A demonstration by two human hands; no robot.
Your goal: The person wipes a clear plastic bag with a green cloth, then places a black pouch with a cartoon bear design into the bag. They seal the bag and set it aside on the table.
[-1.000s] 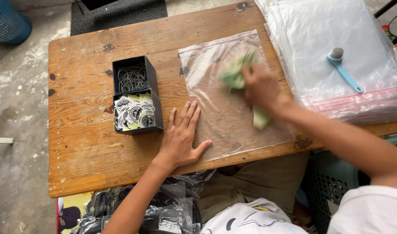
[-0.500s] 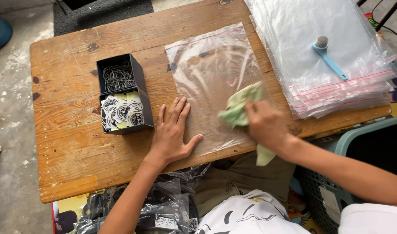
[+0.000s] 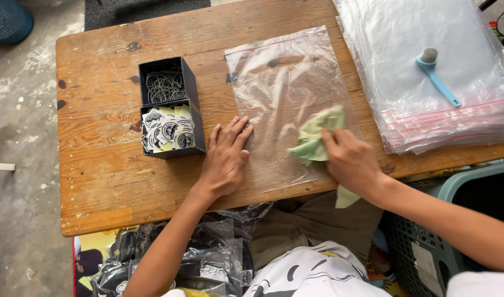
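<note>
Two hands at frame centre: left hand (image 3: 225,159) flat, fingers spread, pinning clear zip bag (image 3: 287,104) on bench (image 3: 97,165); right hand (image 3: 352,162) clamped on green cloth (image 3: 316,137). Bag probably light, limp, slippery; best pinned near edge.

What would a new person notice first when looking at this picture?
First, the two hands on the clear plastic bag lying flat mid-table: the left hand presses its left edge, and the right hand holds a green cloth on it. Next, the black two-part box to the left, and the bag stack at right with a blue brush on top.
</note>
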